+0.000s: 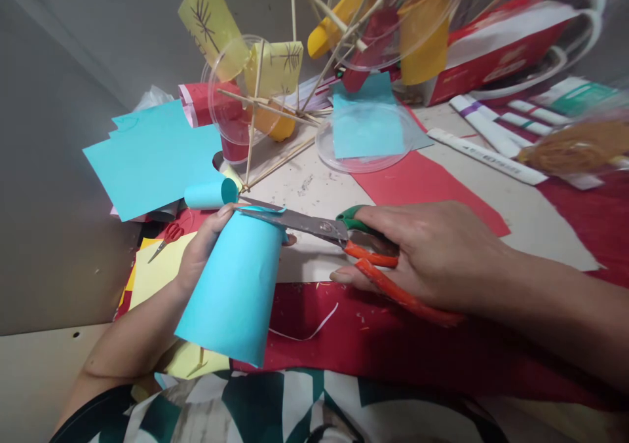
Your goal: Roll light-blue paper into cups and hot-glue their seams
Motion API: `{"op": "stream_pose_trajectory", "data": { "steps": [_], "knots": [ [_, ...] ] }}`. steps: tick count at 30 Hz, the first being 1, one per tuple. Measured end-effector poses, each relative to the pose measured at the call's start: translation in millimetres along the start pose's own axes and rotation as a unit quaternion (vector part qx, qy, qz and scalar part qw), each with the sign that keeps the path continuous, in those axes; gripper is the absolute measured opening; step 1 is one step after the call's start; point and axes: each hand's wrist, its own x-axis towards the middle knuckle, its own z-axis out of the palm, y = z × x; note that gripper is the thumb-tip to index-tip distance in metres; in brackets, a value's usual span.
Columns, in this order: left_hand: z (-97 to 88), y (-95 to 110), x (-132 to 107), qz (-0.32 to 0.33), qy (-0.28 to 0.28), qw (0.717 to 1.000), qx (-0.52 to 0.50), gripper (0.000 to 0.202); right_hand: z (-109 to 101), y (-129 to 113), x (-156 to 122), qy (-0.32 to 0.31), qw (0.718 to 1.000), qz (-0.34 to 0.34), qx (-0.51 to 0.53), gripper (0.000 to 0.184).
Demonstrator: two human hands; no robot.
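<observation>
A curved sheet of light blue paper hangs from my left hand, which is closed on its upper part; some of the fingers are hidden behind the sheet. My right hand grips a pair of scissors with green and orange handles. The blades lie across the top edge of the blue paper, close to my left fingertips. Just beyond them is a small rolled blue paper tube. A thin white strip rests on the red cloth below.
Behind stands a frame of wooden sticks with plastic discs and coloured paper cups. Blue sheets and small red-handled scissors lie at left. Red paper, markers, a bag of rubber bands and a red box are at right.
</observation>
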Motion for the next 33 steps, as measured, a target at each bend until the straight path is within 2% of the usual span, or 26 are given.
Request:
{"op": "stream_pose_trajectory", "data": {
  "steps": [6,10,19,24,29,33],
  "knots": [
    [-13.0,10.6,2.5,0.001,-0.022,0.998,0.066,0.062,-2.3,-3.0,-3.5,0.004,1.0,0.001,0.031,0.068],
    [-12.4,10.8,3.5,0.0,-0.031,0.996,0.086,0.06,-0.7,-3.7,-3.3,0.018,0.998,-0.006,0.053,0.068],
    [-10.4,8.3,-0.3,0.034,-0.01,0.994,0.101,0.055,3.0,1.1,-4.1,0.059,0.996,-0.047,0.045,0.067],
    [-11.5,11.1,-2.5,0.052,-0.041,0.993,0.097,0.043,-5.6,0.9,-2.8,0.025,0.999,-0.036,0.023,0.069],
    [-0.6,11.2,-5.9,0.099,-0.036,0.992,0.07,0.037,-8.6,0.2,-2.2,0.028,0.998,-0.038,0.028,0.07],
    [-3.4,15.0,-6.8,0.111,-0.033,0.99,0.087,0.033,-9.4,-1.2,0.1,0.01,0.999,-0.015,0.038,0.074]
  ]
}}
